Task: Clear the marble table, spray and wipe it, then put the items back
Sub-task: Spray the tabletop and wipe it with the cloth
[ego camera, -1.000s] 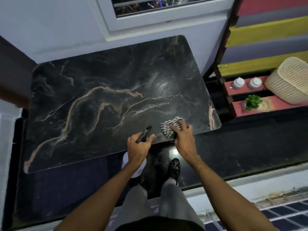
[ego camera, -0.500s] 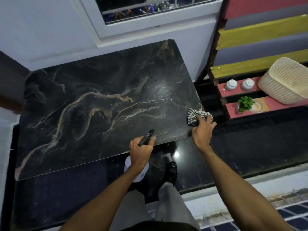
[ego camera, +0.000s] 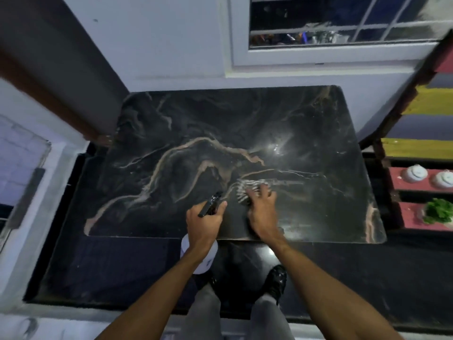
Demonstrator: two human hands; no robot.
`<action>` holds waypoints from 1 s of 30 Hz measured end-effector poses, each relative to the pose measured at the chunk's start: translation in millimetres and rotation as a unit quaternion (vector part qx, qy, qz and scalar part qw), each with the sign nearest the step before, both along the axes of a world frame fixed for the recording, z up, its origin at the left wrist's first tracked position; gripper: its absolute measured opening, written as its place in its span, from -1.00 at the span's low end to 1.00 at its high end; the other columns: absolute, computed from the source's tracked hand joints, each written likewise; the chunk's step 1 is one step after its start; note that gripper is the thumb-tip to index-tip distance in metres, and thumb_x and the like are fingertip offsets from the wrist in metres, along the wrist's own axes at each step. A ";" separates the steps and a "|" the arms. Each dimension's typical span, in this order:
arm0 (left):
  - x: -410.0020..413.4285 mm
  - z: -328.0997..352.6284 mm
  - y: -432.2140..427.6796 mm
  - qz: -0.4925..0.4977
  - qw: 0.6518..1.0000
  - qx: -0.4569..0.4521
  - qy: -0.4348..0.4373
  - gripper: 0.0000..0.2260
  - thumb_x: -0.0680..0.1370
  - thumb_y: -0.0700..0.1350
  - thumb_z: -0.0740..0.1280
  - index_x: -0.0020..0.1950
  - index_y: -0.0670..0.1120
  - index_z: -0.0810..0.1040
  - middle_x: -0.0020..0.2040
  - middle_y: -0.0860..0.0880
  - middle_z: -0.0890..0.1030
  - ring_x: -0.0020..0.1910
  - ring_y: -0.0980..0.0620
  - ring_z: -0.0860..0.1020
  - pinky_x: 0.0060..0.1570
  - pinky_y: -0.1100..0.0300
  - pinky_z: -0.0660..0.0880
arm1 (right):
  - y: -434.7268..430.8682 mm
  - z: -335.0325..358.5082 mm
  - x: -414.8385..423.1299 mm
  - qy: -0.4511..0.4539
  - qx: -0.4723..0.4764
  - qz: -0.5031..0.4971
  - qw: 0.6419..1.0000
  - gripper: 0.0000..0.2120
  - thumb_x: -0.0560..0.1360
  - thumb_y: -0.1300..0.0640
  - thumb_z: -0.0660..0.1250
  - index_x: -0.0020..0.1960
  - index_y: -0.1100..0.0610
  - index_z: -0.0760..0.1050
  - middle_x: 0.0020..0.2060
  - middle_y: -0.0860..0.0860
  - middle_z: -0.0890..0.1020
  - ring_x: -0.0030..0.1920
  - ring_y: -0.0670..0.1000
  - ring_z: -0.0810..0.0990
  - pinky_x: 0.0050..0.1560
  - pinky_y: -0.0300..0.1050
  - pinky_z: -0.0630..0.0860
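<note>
Head view, looking down over the marble surface [ego camera: 245,123], whose dark veined top carries nothing but the cleaning things. The right hand [ego camera: 261,212] lies flat with fingers spread, pressing a striped cloth [ego camera: 245,191] onto the stone near the front edge, right of centre; the cloth is blurred, so its folds cannot be read. The left hand [ego camera: 202,222] is closed around the neck of a spray bottle [ego camera: 210,204], the black nozzle pointing out over the slab while the white body hangs just past the front edge, above the dark floor [ego camera: 117,266]. The removed items wait on the red pallet shelf [ego camera: 397,177] to the right: two white lidded jars [ego camera: 415,173] and a small green plant [ego camera: 438,212]. Probable hazards, judged from this layout: a wide stroke toward the right corner could carry the cloth off the edge; the far and left areas, well apart from the cloth, may be missed; a loosened hold would drop the bottle to the floor; drips from the nozzle could make the polished floor slippery beside the shoe [ego camera: 277,283].
</note>
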State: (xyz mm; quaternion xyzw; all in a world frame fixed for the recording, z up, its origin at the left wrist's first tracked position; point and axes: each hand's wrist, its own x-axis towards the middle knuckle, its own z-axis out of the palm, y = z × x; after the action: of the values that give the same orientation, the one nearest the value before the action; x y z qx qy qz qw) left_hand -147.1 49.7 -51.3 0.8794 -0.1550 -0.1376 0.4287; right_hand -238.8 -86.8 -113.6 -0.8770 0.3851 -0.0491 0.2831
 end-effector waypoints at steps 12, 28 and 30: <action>171.0 5.7 60.4 0.051 0.998 0.026 0.041 -0.53 0.50 0.03 0.53 -0.44 -0.21 0.46 -0.47 -0.15 0.53 -0.46 -0.04 0.46 -0.34 0.17 0.32 | 61.0 -1.4 163.9 0.022 -0.007 0.036 0.999 -0.36 0.41 0.36 0.24 0.44 -0.05 0.45 0.52 0.14 0.24 0.37 0.28 0.28 0.33 0.10 0.40; 301.8 -0.7 67.0 0.097 0.995 -0.016 0.028 -0.63 0.46 0.02 0.57 -0.41 -0.06 0.49 -0.44 0.06 0.58 -0.34 -0.03 0.58 -0.17 0.10 0.52 | 33.1 -0.3 343.6 0.014 -0.019 0.108 0.994 -0.38 0.41 0.34 0.25 0.42 -0.03 0.48 0.49 0.11 0.29 0.31 0.26 0.33 0.30 0.13 0.47; 309.5 0.0 62.1 0.100 0.994 -0.016 0.028 -0.62 0.46 0.02 0.57 -0.41 -0.09 0.50 -0.45 0.04 0.57 -0.36 0.01 0.57 -0.17 0.12 0.50 | 10.0 1.2 353.0 0.021 0.000 -0.029 0.999 -0.41 0.42 0.36 0.24 0.40 0.01 0.49 0.47 0.15 0.28 0.31 0.30 0.32 0.32 0.15 0.46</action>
State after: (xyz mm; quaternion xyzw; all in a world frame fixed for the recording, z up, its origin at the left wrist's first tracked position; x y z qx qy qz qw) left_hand 162.4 111.8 -51.3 0.8795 -0.0564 -0.1162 0.4581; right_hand 114.2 -76.8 -112.4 -0.8662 0.4163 -0.0390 0.2736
